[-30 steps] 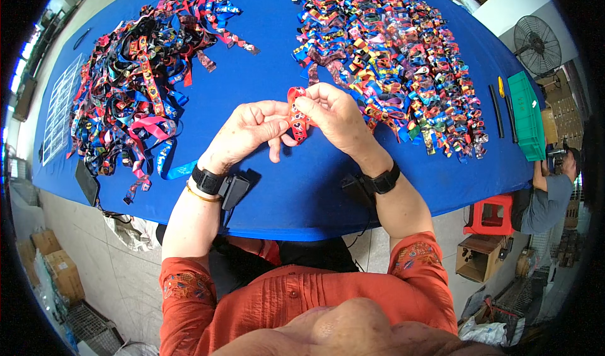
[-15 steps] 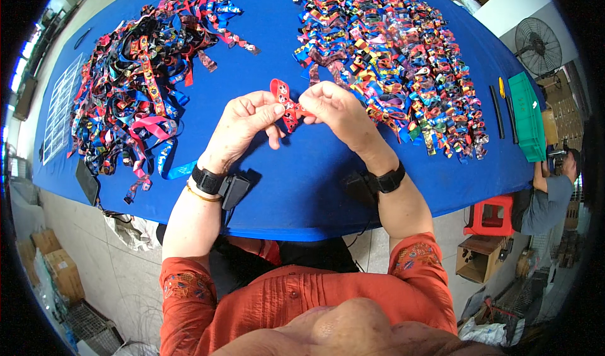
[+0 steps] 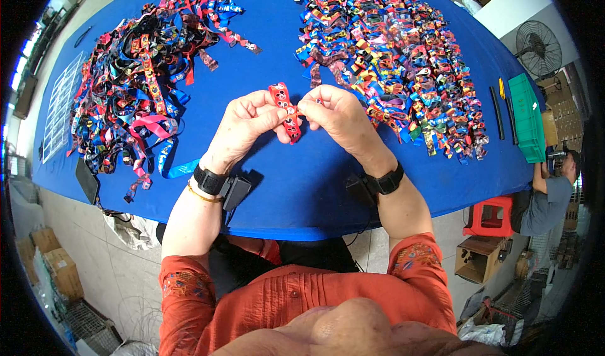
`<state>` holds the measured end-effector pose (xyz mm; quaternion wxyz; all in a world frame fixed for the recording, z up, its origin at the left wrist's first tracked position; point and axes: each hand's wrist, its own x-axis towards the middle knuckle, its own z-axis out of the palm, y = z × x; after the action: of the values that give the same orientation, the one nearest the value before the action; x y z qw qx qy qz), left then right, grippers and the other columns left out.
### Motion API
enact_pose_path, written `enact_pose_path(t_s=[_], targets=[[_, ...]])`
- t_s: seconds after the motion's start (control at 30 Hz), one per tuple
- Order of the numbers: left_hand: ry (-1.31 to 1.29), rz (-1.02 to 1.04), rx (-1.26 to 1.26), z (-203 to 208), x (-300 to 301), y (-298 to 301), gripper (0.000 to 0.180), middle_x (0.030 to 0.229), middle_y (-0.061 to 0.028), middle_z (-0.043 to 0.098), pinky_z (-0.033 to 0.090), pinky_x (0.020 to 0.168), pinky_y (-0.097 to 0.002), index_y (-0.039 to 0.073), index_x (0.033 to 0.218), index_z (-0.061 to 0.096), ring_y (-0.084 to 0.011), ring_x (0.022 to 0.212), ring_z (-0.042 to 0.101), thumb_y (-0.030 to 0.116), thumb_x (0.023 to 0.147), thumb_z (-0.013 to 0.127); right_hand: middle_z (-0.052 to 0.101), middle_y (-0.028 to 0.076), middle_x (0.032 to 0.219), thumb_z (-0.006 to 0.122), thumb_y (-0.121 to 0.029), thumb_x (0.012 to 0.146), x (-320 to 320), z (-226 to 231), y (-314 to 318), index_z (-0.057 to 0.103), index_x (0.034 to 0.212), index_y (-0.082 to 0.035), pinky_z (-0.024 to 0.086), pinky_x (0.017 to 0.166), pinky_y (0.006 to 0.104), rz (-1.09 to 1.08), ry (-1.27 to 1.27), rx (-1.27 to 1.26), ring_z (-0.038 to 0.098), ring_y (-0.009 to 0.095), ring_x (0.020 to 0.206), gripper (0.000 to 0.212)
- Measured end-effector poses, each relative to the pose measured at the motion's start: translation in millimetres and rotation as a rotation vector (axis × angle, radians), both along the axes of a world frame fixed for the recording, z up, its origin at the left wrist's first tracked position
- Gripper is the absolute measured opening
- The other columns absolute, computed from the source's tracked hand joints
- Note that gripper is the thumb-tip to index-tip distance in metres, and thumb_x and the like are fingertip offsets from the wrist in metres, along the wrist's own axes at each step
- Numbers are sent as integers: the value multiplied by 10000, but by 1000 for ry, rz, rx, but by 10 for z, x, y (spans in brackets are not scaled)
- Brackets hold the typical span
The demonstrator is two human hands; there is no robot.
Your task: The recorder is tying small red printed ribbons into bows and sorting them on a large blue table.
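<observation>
Where your fingers meet: your left hand (image 3: pixel 249 122) pinches a narrow red ribbon strip with a dark-and-white print (image 3: pixel 292 130) between thumb and fingers, and your right hand (image 3: pixel 340 116) is closed on the same strip just beside it; the part under your right fingertips is mostly hidden.
Ribbon's place: between your two hands, over the blue cloth, one end pointing away from you, the other toward you.
Wrists: a black strap (image 3: pixel 208 180) rings your left one, a matching black band (image 3: pixel 384 180) your right.
Blue surface: a broad table covered in smooth blue cloth (image 3: pixel 277 201), its near edge curving before you.
Left of your hands: a tangled heap of multicoloured printed ribbons (image 3: pixel 126 97), near a white-lined grid panel (image 3: pixel 61 113).
Right of your hands: dense rows of looped multicoloured ribbons (image 3: pixel 391 59).
Right edge: a green plastic bin (image 3: pixel 526 119), beside slim black rods (image 3: pixel 496 112).
Room: a dark round-caged fan (image 3: pixel 539 48), a red plastic stool (image 3: pixel 489 217), an open brown cardboard box (image 3: pixel 482 258) and a co-worker in a grey shirt (image 3: pixel 549 206), right; stacked brown cartons (image 3: pixel 65 275) on pale tiled floor (image 3: pixel 126 274), left.
</observation>
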<state>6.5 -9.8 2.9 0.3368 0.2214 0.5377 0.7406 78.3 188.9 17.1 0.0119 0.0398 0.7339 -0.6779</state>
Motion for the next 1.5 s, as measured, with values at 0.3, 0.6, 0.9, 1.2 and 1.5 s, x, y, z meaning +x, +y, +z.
enact_pose_path(t_s=[0.3,0.6,0.9,1.2,1.5], targets=[[20,-15,46,-45,1,21,132,916,-108,703,549,659,-260,-7,1038,622,-161,696,684,102,965,639,673,17,779,726,-185,890,-1,-100,-29,683,918,0,487,610,229,32,43,38,597,63,685,193],[-47,-46,45,-6,10,11,211,980,-128,700,564,741,-281,-14,1135,579,-206,776,713,144,997,599,669,23,747,754,-165,859,-7,-62,-27,688,912,8,486,601,234,-38,67,138,594,58,677,192],[123,91,-20,-154,-10,20,170,974,-60,713,514,810,-249,31,1010,646,-106,835,658,189,1012,584,678,6,798,732,-199,884,10,-12,-37,699,930,-11,468,620,209,75,-94,110,586,54,686,197],[87,72,-33,-110,33,46,166,880,-19,683,499,739,-222,51,974,641,-75,797,628,196,1020,573,688,13,762,711,-210,908,15,-43,-13,692,893,-23,454,594,211,158,-108,47,588,46,672,189],[85,56,24,-111,2,14,200,867,-76,687,545,683,-252,10,1030,605,-154,729,686,204,1030,555,695,20,849,677,-200,930,-2,3,-6,678,949,-25,463,644,199,220,-129,-23,572,48,709,176]])
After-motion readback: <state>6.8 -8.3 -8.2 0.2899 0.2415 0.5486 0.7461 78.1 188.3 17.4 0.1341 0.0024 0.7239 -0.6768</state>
